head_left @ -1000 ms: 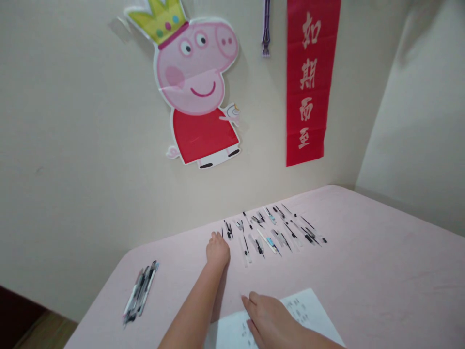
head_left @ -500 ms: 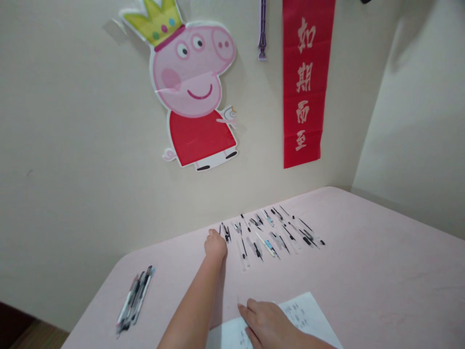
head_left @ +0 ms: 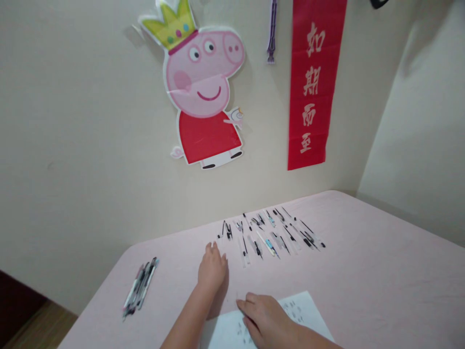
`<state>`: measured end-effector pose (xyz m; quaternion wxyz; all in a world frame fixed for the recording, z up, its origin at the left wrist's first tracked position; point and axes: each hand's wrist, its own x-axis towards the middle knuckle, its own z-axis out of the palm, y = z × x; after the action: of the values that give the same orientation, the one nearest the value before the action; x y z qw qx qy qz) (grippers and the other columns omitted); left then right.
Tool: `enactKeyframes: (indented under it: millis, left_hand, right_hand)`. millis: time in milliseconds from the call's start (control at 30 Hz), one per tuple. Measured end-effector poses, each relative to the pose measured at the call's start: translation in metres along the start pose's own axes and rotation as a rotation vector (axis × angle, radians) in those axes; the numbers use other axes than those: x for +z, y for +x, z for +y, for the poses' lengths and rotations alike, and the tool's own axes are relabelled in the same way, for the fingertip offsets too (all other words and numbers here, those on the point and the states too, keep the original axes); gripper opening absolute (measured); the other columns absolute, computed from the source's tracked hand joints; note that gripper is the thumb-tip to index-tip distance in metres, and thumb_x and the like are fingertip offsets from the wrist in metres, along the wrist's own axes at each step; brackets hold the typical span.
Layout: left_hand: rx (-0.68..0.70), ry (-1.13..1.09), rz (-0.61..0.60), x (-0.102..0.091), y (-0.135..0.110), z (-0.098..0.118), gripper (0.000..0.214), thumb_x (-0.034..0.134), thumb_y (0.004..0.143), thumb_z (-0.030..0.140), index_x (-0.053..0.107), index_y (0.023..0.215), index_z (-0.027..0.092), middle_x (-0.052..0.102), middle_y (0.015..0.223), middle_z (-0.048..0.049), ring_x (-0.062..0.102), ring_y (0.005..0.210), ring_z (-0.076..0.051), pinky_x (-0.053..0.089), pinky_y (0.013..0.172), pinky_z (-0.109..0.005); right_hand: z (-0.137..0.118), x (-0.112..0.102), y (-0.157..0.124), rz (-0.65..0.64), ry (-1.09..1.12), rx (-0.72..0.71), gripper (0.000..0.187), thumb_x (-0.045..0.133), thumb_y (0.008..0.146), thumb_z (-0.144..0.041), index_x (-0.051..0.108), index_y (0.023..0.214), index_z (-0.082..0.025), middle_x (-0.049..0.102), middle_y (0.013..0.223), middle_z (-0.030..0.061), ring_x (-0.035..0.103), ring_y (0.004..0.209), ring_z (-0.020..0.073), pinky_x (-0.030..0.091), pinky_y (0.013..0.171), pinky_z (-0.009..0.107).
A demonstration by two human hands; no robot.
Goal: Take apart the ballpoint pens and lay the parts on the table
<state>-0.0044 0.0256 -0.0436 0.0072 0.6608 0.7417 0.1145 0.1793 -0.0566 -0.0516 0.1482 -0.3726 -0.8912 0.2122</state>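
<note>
Head view: the left hand [head_left: 212,269] lies flat and empty, fingers stretched, on the smooth pink table [head_left: 381,271]. It is just short of the pen parts [head_left: 272,235], thin clear tubes and black bits in 2 rough rows near the wall. The right hand [head_left: 267,320], spread flat, presses on white paper [head_left: 308,308]. Slim bundled pens [head_left: 140,290] lie well to the left. A glossy pig cutout [head_left: 205,97] hangs above.

Cartoon pig cutout [head_left: 205,97] on wall, red banner [head_left: 312,82] right of it, purple tassel [head_left: 271,34] between them, pen bundle [head_left: 141,288] below-left of it on pink surface [head_left: 381,271]
</note>
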Motion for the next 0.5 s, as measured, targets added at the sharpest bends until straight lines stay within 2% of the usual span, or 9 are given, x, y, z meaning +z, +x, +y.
enactKeyframes:
  millis: [133,233,333,500]
  left_hand:
    - [0.155,-0.199,-0.008,0.001,-0.067,-0.008,0.045,0.042,0.088,0.028,0.049,0.13,0.016,0.044,0.14,-0.015,0.047,0.125,-0.024,0.038,0.104,-0.035]
    - [0.193,-0.331,-0.017,0.005,-0.102,-0.014,0.039,0.042,0.087,0.03,0.057,0.123,0.021,0.052,0.133,-0.0108,0.051,0.121,-0.023,0.043,0.102,-0.035]
    - [0.226,-0.377,-0.048,0.007,-0.118,-0.016,0.037,0.042,0.086,0.029,0.061,0.117,0.022,0.057,0.127,-0.0109,0.055,0.117,-0.022,0.044,0.1,-0.035]
    - [0.167,-0.428,-0.026,0.001,-0.116,-0.008,0.032,0.042,0.085,0.026,0.065,0.108,0.024,0.059,0.121,-0.0096,0.059,0.11,-0.021,0.047,0.096,-0.034]
  right_hand:
    - [-0.001,-0.003,0.0,0.026,0.046,-0.007,0.029,0.042,0.085,-0.016,0.064,0.103,-0.02,0.065,0.089,0.0046,0.061,0.079,0.0169,0.042,0.07,0.024]
    - [-0.001,-0.003,0.0,0.052,0.068,0.008,0.03,0.038,0.088,-0.016,0.065,0.102,-0.019,0.064,0.089,0.005,0.06,0.08,0.016,0.041,0.072,0.023]
    - [-0.001,-0.002,0.0,0.063,0.081,0.039,0.029,0.04,0.088,-0.016,0.066,0.1,-0.019,0.064,0.088,0.0045,0.06,0.081,0.0155,0.04,0.072,0.023]
    - [-0.001,-0.003,0.0,0.062,0.101,0.054,0.029,0.042,0.087,-0.016,0.069,0.098,-0.021,0.065,0.087,0.0035,0.06,0.081,0.0153,0.04,0.073,0.022]
